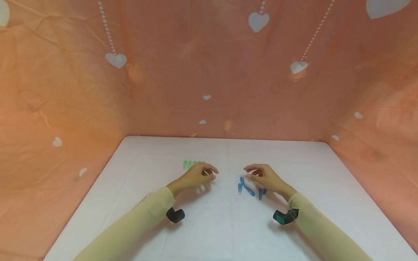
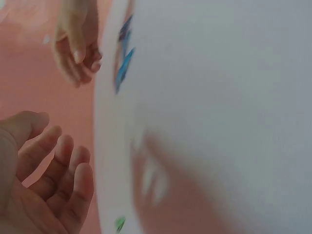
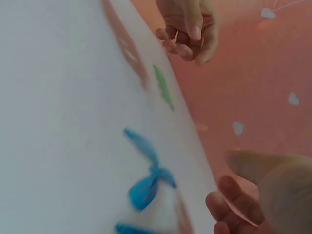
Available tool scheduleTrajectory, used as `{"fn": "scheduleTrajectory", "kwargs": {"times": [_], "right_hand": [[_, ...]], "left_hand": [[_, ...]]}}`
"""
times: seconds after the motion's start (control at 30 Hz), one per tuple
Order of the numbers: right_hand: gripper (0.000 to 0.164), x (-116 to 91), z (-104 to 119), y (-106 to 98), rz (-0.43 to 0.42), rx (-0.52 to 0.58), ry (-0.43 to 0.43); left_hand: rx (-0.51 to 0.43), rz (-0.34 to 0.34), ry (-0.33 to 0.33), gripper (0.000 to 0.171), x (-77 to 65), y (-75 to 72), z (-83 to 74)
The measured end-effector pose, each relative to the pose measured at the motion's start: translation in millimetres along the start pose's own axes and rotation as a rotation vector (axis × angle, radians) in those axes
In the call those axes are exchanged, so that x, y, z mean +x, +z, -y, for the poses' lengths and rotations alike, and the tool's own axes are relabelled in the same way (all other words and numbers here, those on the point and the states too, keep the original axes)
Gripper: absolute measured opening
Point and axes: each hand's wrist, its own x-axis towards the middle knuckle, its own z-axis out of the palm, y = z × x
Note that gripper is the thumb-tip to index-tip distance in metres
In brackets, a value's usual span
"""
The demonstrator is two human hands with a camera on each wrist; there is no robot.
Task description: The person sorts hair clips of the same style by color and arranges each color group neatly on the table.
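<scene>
Above the white table, my left hand (image 1: 195, 175) has loosely curved fingers with nothing between them. A row of several slim green pieces, shaped like small hair clips (image 1: 185, 164), lies just behind it, partly hidden by the hand. My right hand (image 1: 268, 179) hovers above several blue pieces of similar teardrop shape (image 1: 249, 191), its fingers relaxed and holding nothing. In the right wrist view, some blue pieces (image 3: 144, 192) overlap in a loose cluster beneath that hand. The left wrist view shows the left palm (image 2: 48, 190) empty, fingers spread a little.
The white tabletop (image 1: 225, 228) runs back to an orange cloth wall (image 1: 222, 72) with white hearts. Similar cloth hangs at the left and right sides. A dark wrist camera (image 1: 175, 215) sits on the left wrist and another (image 1: 285, 216) on the right.
</scene>
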Motion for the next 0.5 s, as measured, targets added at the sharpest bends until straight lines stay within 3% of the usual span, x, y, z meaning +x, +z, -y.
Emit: {"fn": "scheduleTrajectory", "kwargs": {"times": [0.2, 0.5], "right_hand": [[0.034, -7.5, -13.3, 2.1, 0.088, 0.044, 0.021], [0.028, -10.6, -25.6, 4.9, 0.195, 0.014, -0.016]], "left_hand": [[-0.031, 0.026, -0.037, 0.027, 4.2, 31.8, -4.6], [0.055, 0.053, -0.018, 0.040, 16.1, 62.6, -7.0]]}}
